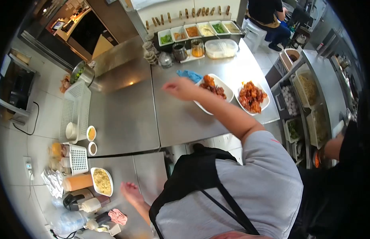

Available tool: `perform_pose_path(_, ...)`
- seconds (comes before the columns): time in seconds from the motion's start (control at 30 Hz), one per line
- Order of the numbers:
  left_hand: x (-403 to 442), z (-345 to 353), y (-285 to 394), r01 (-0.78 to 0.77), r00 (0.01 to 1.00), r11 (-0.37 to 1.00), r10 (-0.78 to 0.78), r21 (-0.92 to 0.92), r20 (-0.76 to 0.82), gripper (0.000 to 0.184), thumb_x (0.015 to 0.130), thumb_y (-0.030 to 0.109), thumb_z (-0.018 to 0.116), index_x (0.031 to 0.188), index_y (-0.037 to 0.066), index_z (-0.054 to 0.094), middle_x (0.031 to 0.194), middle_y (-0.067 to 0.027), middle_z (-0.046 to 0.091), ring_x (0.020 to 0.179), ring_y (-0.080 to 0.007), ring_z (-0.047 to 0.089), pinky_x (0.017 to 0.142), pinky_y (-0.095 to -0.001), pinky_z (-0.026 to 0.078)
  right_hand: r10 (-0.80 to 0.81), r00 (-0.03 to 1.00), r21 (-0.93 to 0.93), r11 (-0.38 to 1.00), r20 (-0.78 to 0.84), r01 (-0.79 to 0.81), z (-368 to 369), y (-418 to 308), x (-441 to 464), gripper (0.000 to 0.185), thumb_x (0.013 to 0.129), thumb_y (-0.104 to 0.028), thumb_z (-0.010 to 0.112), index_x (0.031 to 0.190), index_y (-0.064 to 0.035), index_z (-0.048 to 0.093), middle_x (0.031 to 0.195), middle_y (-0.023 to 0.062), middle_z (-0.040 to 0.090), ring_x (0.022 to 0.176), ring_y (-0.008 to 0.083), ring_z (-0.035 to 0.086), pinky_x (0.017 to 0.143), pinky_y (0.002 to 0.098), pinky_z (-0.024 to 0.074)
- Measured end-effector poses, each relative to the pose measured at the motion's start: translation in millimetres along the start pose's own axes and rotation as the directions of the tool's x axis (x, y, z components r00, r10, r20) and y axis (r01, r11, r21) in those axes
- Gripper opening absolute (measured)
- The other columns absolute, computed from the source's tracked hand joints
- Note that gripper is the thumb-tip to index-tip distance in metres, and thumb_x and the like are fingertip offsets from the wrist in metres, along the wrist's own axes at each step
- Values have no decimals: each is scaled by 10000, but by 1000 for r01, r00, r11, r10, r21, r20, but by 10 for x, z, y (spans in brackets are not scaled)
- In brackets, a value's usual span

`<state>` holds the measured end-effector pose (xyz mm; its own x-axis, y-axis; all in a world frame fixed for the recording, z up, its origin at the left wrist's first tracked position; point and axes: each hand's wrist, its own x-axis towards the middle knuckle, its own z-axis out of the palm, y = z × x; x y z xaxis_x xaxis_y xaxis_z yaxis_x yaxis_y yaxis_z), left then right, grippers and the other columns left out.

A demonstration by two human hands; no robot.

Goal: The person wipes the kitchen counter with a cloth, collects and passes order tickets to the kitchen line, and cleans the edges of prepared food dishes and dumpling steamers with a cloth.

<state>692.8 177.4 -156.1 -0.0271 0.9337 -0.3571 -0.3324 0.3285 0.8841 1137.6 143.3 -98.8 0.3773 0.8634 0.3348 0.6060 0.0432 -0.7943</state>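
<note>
My right hand [180, 88] reaches across the steel table, left of a white dish of red-glazed fried chicken [217, 91]. Blur and the hand's angle hide how its fingers are set, and my forearm passes over part of that dish. A blue cloth [189, 75] lies just behind the hand. Beside the first dish sits a second one heaped with glazed chicken [252, 97]. Low on the left, my left hand [131, 192] hangs over the nearer counter with fingers apart and nothing visible in it. Closest to it is a white bowl of yellowish, grainy food [101, 181].
Topping trays [192, 31], jars [197, 47] and a lidded plastic container [221, 48] line the back. White baskets [78, 159], sauce cups [92, 149] and bottles [79, 182] crowd the left. Shelves [312, 91] stand right; one person [268, 16] sits behind, another's arm [333, 149] is near.
</note>
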Motion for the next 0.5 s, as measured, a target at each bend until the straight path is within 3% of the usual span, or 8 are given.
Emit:
perform_pose_path(0.1, 203, 814, -289, 121, 965, 989, -136, 81, 225, 250, 799, 271, 488, 982, 107, 439, 756, -32, 482, 625, -132, 450, 540, -251, 371, 196, 970, 27, 981, -147, -194, -820, 387, 124, 198, 724, -168, 530, 874, -49, 581, 743, 110, 591, 683, 201, 565, 613, 307, 442)
perform_pose_path(0.13, 262, 1079, -393, 146, 928, 981, -180, 127, 325, 236, 814, 232, 462, 1008, 101, 433, 748, -42, 494, 613, -133, 475, 526, -246, 393, 161, 959, -136, 971, -232, -196, -1032, 580, 107, 182, 731, -160, 524, 854, -40, 584, 738, 114, 590, 679, 205, 562, 613, 309, 438)
perform_pose_path(0.17, 240, 1423, -447, 172, 911, 956, -247, 239, 330, 249, 816, 225, 449, 1025, 92, 427, 741, -43, 509, 590, -123, 488, 519, -234, 402, 173, 961, -154, 966, -217, -208, -1254, 562, 93, 175, 736, -157, 523, 835, -30, 589, 740, 117, 592, 681, 205, 560, 615, 309, 437)
perform_pose_path(0.2, 314, 1659, -603, 154, 853, 940, -282, 305, 440, 269, 816, 251, 456, 1030, 90, 427, 739, -42, 524, 580, -112, 498, 503, -227, 407, 223, 935, -131, 955, -277, -267, -1348, 769, 77, 173, 730, -154, 526, 814, -19, 593, 728, 116, 590, 661, 195, 558, 608, 310, 437)
perform_pose_path(0.27, 298, 2278, -821, 110, 767, 837, -415, 536, 490, 327, 811, 323, 465, 1041, 93, 430, 746, -46, 518, 583, -104, 494, 494, -219, 405, 288, 922, -103, 941, -257, -323, -1532, 973, 89, 171, 724, -151, 530, 812, -18, 593, 718, 111, 593, 649, 185, 562, 603, 307, 437)
perform_pose_path(0.33, 287, 2800, -1053, 8, 588, 732, -554, 681, 589, 347, 813, 357, 444, 1038, 92, 432, 751, -51, 515, 570, -103, 492, 504, -219, 406, 316, 900, -92, 930, -301, -357, -1634, 1116, 85, 164, 721, -146, 532, 802, -17, 591, 701, 111, 589, 638, 179, 561, 597, 303, 436)
perform_pose_path(0.4, 276, 3202, -1299, -77, 442, 678, -635, 731, 634, 358, 824, 378, 407, 1019, 78, 430, 743, -61, 514, 507, -108, 483, 446, -218, 395, 325, 895, -167, 907, -306, -386, -1662, 1114, 160, 166, 724, -151, 520, 801, -21, 591, 703, 124, 589, 653, 211, 569, 610, 315, 441)
perform_pose_path(0.5, 239, 3602, -1550, -178, 362, 578, -714, 796, 599, 345, 836, 361, 363, 990, 62, 436, 693, -70, 520, 433, -113, 471, 378, -229, 382, 269, 889, -321, 861, -371, -395, -1640, 1273, 418, 172, 728, -166, 504, 787, -29, 590, 741, 145, 586, 695, 264, 568, 638, 343, 447)
